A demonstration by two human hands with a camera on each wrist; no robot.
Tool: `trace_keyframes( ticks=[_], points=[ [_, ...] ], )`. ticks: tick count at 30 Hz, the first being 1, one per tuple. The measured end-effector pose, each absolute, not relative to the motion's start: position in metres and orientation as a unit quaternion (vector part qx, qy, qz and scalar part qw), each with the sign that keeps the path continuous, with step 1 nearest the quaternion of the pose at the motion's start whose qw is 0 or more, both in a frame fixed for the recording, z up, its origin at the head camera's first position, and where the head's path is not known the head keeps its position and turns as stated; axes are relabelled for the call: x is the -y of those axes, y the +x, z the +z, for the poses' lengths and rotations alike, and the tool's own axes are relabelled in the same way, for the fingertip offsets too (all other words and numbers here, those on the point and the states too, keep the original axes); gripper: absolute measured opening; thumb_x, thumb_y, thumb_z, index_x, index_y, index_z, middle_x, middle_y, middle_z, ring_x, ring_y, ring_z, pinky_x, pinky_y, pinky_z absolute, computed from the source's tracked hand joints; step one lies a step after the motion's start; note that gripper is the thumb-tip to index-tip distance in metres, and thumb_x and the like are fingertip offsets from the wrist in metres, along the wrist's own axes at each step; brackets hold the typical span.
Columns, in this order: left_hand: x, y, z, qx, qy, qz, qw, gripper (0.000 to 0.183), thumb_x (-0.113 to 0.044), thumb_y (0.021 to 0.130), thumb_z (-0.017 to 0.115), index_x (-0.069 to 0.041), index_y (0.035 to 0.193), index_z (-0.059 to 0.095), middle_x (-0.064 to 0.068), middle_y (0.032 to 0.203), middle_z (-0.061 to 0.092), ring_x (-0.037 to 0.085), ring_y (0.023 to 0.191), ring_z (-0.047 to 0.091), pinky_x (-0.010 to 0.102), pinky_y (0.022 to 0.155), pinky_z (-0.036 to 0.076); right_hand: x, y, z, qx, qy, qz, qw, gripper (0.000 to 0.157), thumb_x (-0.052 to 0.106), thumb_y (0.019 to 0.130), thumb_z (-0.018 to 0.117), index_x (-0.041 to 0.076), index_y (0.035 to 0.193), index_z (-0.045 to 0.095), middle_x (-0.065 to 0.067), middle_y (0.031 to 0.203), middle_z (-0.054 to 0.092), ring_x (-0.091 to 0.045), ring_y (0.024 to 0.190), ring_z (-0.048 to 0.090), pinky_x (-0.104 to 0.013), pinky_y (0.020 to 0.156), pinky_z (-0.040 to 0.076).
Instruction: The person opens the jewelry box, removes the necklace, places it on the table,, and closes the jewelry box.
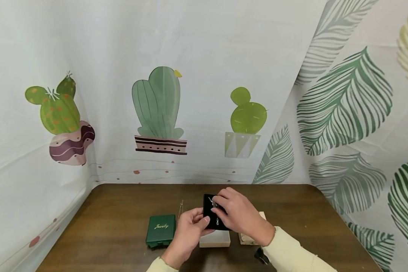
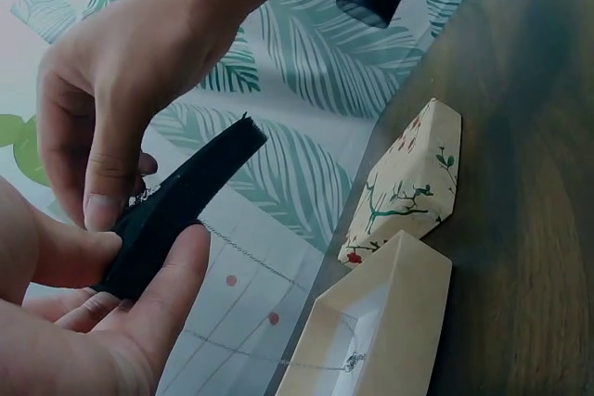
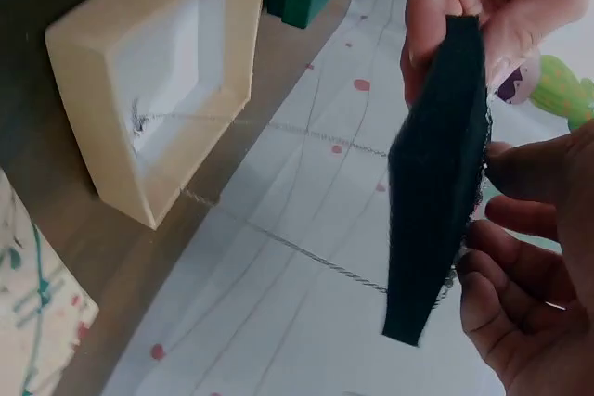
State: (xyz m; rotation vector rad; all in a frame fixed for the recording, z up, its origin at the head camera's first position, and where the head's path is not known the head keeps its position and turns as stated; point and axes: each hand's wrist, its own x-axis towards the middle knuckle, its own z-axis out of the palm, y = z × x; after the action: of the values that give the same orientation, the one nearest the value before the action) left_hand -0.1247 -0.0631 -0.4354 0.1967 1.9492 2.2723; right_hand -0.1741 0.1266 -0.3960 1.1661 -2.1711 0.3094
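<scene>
My left hand (image 1: 188,230) grips a black jewellery pad (image 1: 207,207) by its lower left edge, thumb on the face and fingers behind. A silver necklace (image 1: 217,222) with a small pendant lies over the pad's face. With thumb and fingertips, my right hand (image 1: 239,213) pinches the necklace near the pad's upper part. In the right wrist view, two strands of chain (image 3: 316,249) run from behind the pad to the open cream box (image 3: 79,71), where some chain lies bunched inside. The pad is held tilted above that box.
A green jewellery box (image 1: 160,228) with gold lettering stands on the brown table (image 1: 122,211), left of the hands. Beside it is a thin chain (image 1: 181,207). To the right, a cream floral-patterned box part (image 2: 408,173) sits close to the open box. A printed curtain hangs behind.
</scene>
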Motion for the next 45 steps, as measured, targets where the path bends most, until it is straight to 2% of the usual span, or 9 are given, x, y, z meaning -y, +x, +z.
trace_keyframes(
  ticks=[6, 10, 23, 36, 45],
  points=[
    [0.061, -0.123, -0.436, -0.652, 0.062, 0.753, 0.069, 0.038, 0.003, 0.104, 0.054, 0.017, 0.139, 0.052, 0.033, 0.131, 0.066, 0.033, 0.116, 0.072, 0.038, 0.089, 0.063, -0.123, -0.173, -0.392, 0.839, 0.442, 0.04, 0.316, 0.012, 0.009, 0.083, 0.083, 0.009, 0.091, 0.076, 0.001, 0.082, 0.068, -0.013, 0.076, 0.061, -0.026, 0.07, 0.057],
    [0.06, -0.122, -0.436, -0.651, 0.064, 0.753, 0.072, 0.038, 0.002, 0.104, 0.056, 0.015, 0.139, 0.053, 0.031, 0.13, 0.067, 0.032, 0.116, 0.072, 0.04, 0.089, 0.063, -0.122, -0.172, -0.393, 0.845, 0.437, 0.02, 0.308, 0.014, 0.004, 0.08, 0.08, 0.007, 0.091, 0.074, -0.001, 0.082, 0.068, -0.014, 0.076, 0.063, -0.026, 0.07, 0.058],
    [0.059, -0.122, -0.443, -0.66, 0.031, 0.747, 0.074, 0.031, 0.002, 0.1, 0.061, 0.015, 0.129, 0.06, 0.027, 0.119, 0.073, 0.03, 0.106, 0.075, 0.039, 0.083, 0.065, -0.133, -0.181, -0.386, 0.844, 0.418, 0.188, 0.279, 0.014, -0.003, 0.089, 0.075, 0.011, 0.091, 0.076, 0.002, 0.085, 0.067, -0.011, 0.078, 0.062, -0.025, 0.07, 0.057],
    [0.06, -0.121, -0.442, -0.677, 0.023, 0.733, 0.065, 0.033, 0.003, 0.099, 0.061, 0.016, 0.129, 0.061, 0.025, 0.115, 0.074, 0.029, 0.107, 0.074, 0.04, 0.081, 0.065, -0.14, -0.185, -0.368, 0.835, 0.428, 0.206, 0.276, 0.02, -0.011, 0.088, 0.073, 0.009, 0.093, 0.076, 0.001, 0.082, 0.065, -0.007, 0.071, 0.055, -0.021, 0.065, 0.052],
    [0.059, -0.121, -0.445, -0.692, 0.006, 0.72, 0.057, 0.034, 0.004, 0.098, 0.063, 0.015, 0.13, 0.061, 0.023, 0.114, 0.074, 0.03, 0.105, 0.074, 0.037, 0.077, 0.065, -0.142, -0.185, -0.359, 0.836, 0.429, 0.193, 0.282, 0.02, -0.009, 0.087, 0.074, 0.01, 0.092, 0.076, 0.003, 0.082, 0.066, -0.01, 0.076, 0.062, -0.024, 0.068, 0.057]
  ],
)
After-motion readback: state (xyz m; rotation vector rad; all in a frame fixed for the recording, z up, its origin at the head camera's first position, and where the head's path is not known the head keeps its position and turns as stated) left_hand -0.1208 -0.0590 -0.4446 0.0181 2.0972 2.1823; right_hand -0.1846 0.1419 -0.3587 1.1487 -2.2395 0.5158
